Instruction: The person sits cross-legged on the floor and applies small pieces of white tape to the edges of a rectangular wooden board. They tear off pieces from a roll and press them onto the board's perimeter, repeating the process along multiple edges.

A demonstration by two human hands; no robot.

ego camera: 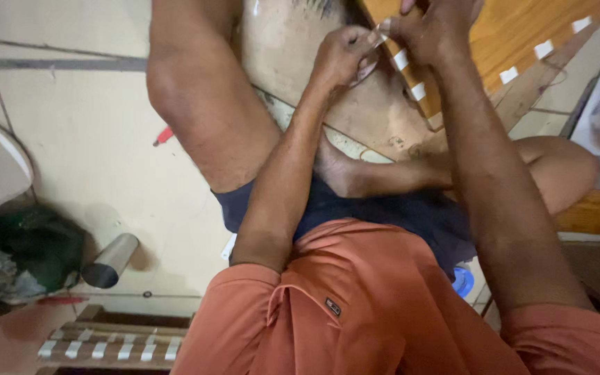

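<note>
A small white tape piece [382,28] is pinched betw. left hand [342,55] & right hand [425,31], held together above the orange wooden board [515,35], w/ several white strips already stuck along its edge, more seemingly left.

pale tiled floor [92,139], metal cylinder [110,261]

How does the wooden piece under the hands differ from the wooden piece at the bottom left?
The wooden piece under the hands is orange-toned; the bottom-left wooden piece looks darker and duller. The first lies right by the left hand and right hand, the second off beside the seated person, untouched. Both carry a row of small white strips.
</note>
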